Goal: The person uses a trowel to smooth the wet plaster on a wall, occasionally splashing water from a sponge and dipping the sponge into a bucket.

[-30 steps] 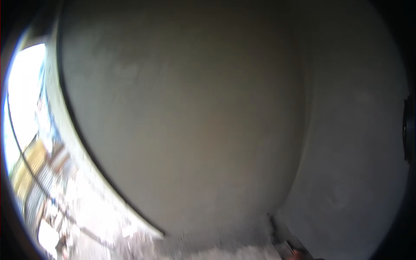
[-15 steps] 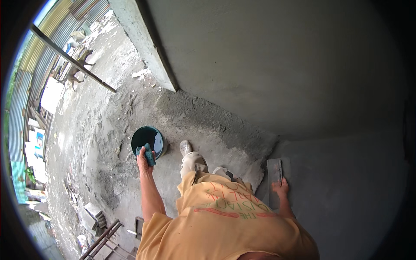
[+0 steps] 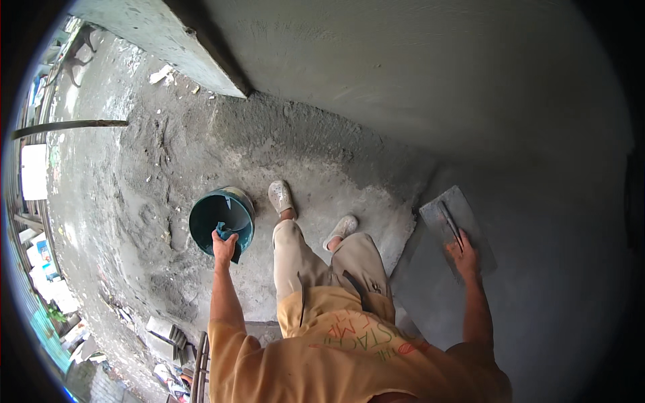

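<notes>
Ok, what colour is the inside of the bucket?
The bucket is dark teal inside, clearest in the head view.

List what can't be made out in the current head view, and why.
All in the head view:
- Teal wad: partly covered by the left hand; cloth or sponge, I can't tell.
- Bucket: wad and left hand block part of its inside.
- Trowel: underside faces away; right hand covers part of its handle.
- Clutter by the left rim: too small and warped.
</notes>
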Demonstrator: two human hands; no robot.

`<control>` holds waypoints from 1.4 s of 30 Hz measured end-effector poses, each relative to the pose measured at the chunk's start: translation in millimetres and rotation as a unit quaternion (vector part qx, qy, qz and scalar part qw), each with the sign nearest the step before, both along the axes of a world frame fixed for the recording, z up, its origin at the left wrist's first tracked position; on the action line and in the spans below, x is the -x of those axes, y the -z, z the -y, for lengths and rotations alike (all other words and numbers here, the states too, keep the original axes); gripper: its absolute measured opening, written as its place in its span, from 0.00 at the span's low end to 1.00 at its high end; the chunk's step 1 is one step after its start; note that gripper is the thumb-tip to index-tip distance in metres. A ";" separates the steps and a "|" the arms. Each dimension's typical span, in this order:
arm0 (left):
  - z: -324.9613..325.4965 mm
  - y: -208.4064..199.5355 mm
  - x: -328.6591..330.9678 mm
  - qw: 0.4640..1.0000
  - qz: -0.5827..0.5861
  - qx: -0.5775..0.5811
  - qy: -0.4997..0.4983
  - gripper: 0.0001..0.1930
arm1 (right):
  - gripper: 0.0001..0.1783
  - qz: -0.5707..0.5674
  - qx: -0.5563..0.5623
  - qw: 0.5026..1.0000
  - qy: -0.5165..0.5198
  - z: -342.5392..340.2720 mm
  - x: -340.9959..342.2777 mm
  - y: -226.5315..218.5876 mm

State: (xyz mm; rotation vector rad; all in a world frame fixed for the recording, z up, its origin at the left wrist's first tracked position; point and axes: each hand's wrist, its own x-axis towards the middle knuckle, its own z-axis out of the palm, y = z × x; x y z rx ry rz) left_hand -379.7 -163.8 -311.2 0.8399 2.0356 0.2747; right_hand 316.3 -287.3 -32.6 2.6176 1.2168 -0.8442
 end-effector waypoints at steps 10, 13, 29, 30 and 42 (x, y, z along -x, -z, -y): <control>-25.9 144.3 19.2 0.982 -0.069 0.038 0.172 0.36 | 0.26 0.008 -0.157 0.937 -0.313 -168.3 4.3 230.4; -15.1 204.2 17.8 0.964 -0.130 0.075 0.221 0.36 | 0.29 0.054 -0.319 0.862 -0.389 -192.0 5.5 268.2; -40.4 533.6 60.0 0.874 -0.228 0.140 0.407 0.35 | 0.27 0.328 -0.389 0.797 -0.324 -229.3 -137.2 360.2; -40.9 540.8 60.3 0.878 -0.225 0.143 0.398 0.35 | 0.27 0.322 -0.406 0.787 -0.334 -232.7 -137.7 368.5; -22.0 425.2 82.5 0.988 0.140 -0.014 -0.070 0.33 | 0.34 0.323 -0.375 0.773 -0.397 -259.3 -104.0 391.2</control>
